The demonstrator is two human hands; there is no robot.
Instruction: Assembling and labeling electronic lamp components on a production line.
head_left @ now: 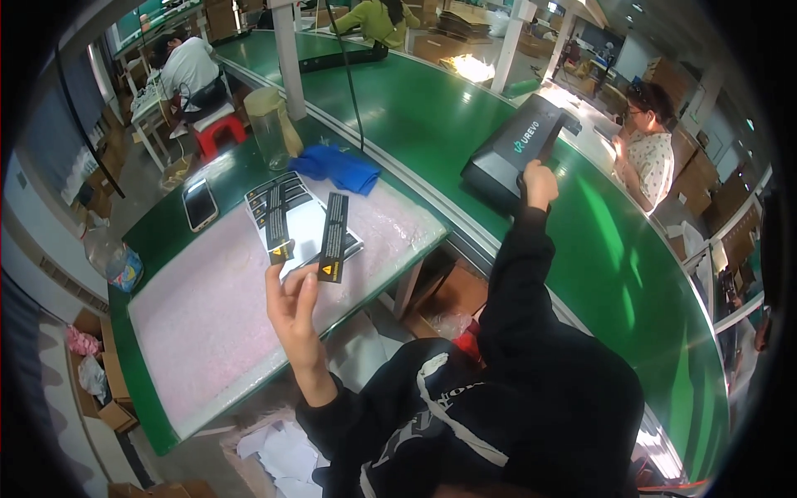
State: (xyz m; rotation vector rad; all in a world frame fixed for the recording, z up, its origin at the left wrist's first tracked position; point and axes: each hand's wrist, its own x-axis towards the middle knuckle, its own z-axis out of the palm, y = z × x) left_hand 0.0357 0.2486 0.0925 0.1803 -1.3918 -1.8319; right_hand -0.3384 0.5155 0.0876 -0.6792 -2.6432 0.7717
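1. The left hand (292,309) is raised, palm turned toward the camera, wrist bare below it.
2. Its fingers (309,286) are pointed upward and pinched together at the tips.
3. The right arm, in a dark sleeve, is stretched forward and up.
4. The right hand (540,184) is curled closed, knuckles uppermost, its fingers hidden from view.

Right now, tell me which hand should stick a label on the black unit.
Left, probably: the left hand already holds two black label strips, while the right hand is occupied gripping the black unit.
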